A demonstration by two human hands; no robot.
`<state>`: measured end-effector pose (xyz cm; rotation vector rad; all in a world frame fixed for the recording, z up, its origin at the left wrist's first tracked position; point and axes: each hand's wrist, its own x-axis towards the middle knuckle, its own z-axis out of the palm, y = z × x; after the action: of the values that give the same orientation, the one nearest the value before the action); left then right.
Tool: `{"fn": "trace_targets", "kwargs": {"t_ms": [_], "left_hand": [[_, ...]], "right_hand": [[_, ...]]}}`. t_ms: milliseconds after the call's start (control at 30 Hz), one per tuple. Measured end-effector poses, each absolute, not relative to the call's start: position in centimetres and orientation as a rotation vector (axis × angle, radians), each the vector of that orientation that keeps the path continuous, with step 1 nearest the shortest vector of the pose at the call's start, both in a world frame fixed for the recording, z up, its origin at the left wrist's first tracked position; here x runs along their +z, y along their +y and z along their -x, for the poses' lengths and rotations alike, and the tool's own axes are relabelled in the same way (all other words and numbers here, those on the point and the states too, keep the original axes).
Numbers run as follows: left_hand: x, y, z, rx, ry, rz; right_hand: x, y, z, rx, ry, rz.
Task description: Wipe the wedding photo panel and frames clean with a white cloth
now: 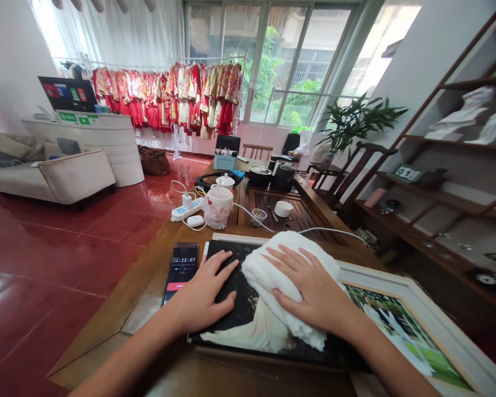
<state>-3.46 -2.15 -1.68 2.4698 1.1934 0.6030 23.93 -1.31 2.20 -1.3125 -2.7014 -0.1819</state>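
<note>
A black photo panel (227, 286) with a pale gown-like shape at its near edge lies flat in front of me on the wooden table. My left hand (204, 292) rests open on its left part, fingers spread and nothing held. Over the panel's right part, my right hand (303, 278) holds a bunched white towel (259, 275) against the surface, with thumb and fingers spread across it. The towel and hand hide the panel's upper right. To the right is a white-framed photo (400, 320), partly covered by my right forearm.
A phone (181, 273) showing a timer lies left of the panel. Beyond it are a power strip (187, 209), a cup in a plastic bag (218, 207), a white cable, a small white bowl (283, 208) and a black kettle (284, 176). Shelves (446, 212) stand at the right.
</note>
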Motion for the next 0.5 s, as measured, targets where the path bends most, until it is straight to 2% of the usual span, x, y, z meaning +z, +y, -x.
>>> {"fn": "trace_targets", "kwargs": {"t_ms": [500], "left_hand": [[-1.9,-2.1,3.3,0.588,1.192,-2.486]], "right_hand": [[2.1,-5.1,-24.0,-0.099,-2.769,1.227]]}}
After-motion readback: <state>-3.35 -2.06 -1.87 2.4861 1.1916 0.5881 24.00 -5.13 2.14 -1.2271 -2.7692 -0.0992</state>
